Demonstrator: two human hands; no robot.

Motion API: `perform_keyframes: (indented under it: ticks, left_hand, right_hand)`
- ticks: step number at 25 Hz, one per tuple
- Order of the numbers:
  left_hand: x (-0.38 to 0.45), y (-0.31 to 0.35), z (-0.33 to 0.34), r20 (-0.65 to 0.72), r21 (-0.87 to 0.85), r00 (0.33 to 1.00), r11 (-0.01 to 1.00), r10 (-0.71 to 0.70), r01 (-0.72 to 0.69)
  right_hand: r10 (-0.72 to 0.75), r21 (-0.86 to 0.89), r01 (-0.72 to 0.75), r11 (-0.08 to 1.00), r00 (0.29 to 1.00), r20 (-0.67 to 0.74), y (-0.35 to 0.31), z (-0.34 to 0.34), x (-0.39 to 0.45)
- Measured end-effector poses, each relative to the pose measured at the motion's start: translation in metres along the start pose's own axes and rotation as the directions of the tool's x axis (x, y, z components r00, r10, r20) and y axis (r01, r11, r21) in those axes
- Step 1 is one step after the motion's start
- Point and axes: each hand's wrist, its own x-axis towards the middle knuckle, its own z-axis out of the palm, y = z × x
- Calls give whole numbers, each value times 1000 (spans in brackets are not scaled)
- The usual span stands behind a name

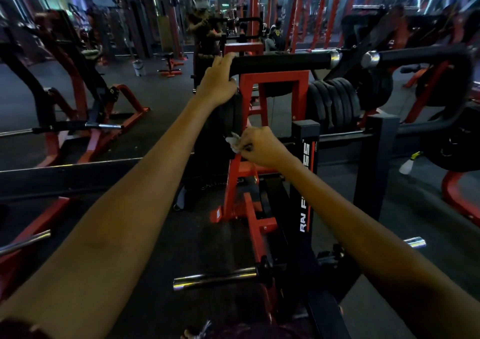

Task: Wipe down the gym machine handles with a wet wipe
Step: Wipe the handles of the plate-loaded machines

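**A:** Black foam handle (pixel 281 63), red steel frame (pixel 272 79): a person's left hand (pixel 218 83) curls over the handle's near end at about 11 o'clock from frame centre, while the right hand (pixel 259 146) pinches a crumpled wet wipe (pixel 233 141) just below centre, well under the bar.

**B:** So the wipe is off the handle?

**A:** Yes. It sits beside the black upright pad (pixel 230 120), apart from the foam grip. The step in hand, by my reading, is bringing it up to the bar.

**B:** How should that go?

**A:** Likely best to open the wipe out so a flat face wraps the foam, then draw it from the left hand's end toward the chrome cap (pixel 335 58) at 1 o'clock, turning around the tube. The left hand would need to shift so the patch beneath it gets covered too.

**B:** Anything else waiting?

**A:** A second handle (pixel 415 55) lies beyond, toward 2 o'clock, with weight plates (pixel 335 100) stacked beneath.
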Motion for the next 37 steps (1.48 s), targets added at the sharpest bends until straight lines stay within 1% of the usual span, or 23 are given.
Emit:
perform_keyframes:
  ticks: [1,2,4,5,6,9,10,11,12,13,14,16,18,20,22,24,25,27,28,29,30,33,37]
  left_hand:
    - [0,2,0,-2,-5,1000,1000,-5,5]
    - [-1,3,-1,-3,-6,1000,1000,-9,9]
    - [-1,5,-1,-2,3,1000,1000,-15,15]
    - [-1,4,-1,-1,5,1000,1000,-19,19]
    - [0,4,-2,4,4,1000,1000,-20,20]
    - [0,3,-2,20,-2,1000,1000,-7,7]
    - [1,2,-1,17,1,1000,1000,-7,7]
    - [0,2,0,9,7,1000,1000,-10,10]
    - [1,1,1,-2,14,1000,1000,-11,11]
    - [1,1,1,-9,16,1000,1000,-10,10]
    - [2,2,1,-8,13,1000,1000,-9,9]
    - [1,2,0,-1,9,1000,1000,-10,10]
    - [0,2,-1,3,2,1000,1000,-11,11]
    - [0,3,-1,7,-19,1000,1000,4,-4]
    - [-1,3,-1,-4,-16,1000,1000,18,-18]
    - [0,2,0,-16,-9,1000,1000,11,-11]
    - [0,2,0,-15,-10,1000,1000,6,-6]
    - [0,2,0,0,-17,1000,1000,-6,6]
    - [0,2,-1,3,-19,1000,1000,-11,11]
    - [-1,2,-1,8,-22,1000,1000,-14,14]
    - [-1,2,-2,14,-25,1000,1000,-15,15]
    - [-1,2,-2,2,-11,1000,1000,-10,10]
    - [0,2,2,-10,-17,1000,1000,-22,21]
  right_hand:
    - [36,-23,-35,999,999,32,0,-8,3]
    - [67,28,-66,997,997,-34,-2,-12,9]
    - [195,289,-99,952,926,-324,-17,-9,23]
    - [259,390,-100,916,888,-380,-22,-3,28]
    - [277,436,-93,895,882,-380,-26,3,29]
    - [142,326,-57,944,959,-246,-11,11,17]
    - [92,262,-57,963,988,-125,-2,3,12]
    - [73,163,-76,984,997,28,6,-6,9]
    - [77,63,-85,994,990,115,11,-13,8]
    - [100,24,-103,994,991,94,11,-17,11]
    - [116,67,-114,991,993,-25,8,-20,14]
    - [176,274,-84,958,927,-332,-12,-14,26]
    - [199,317,-76,945,905,-377,-30,2,33]
    - [170,154,-132,979,947,-272,-30,14,26]
    - [162,-55,-165,985,985,-52,-18,4,13]
    - [191,-154,-175,973,976,100,-7,-11,10]
    - [168,-117,-159,980,983,71,-7,-17,13]
    - [144,141,-120,983,974,-175,-17,-14,25]
    - [171,277,-82,957,934,-313,-24,-5,32]
    - [197,331,-56,942,891,-409,-29,6,35]
    - [201,306,-56,950,861,-467,-34,18,35]
    - [81,116,-35,993,901,-427,-23,39,16]
    - [-242,-193,190,963,922,-301,-10,35,-8]
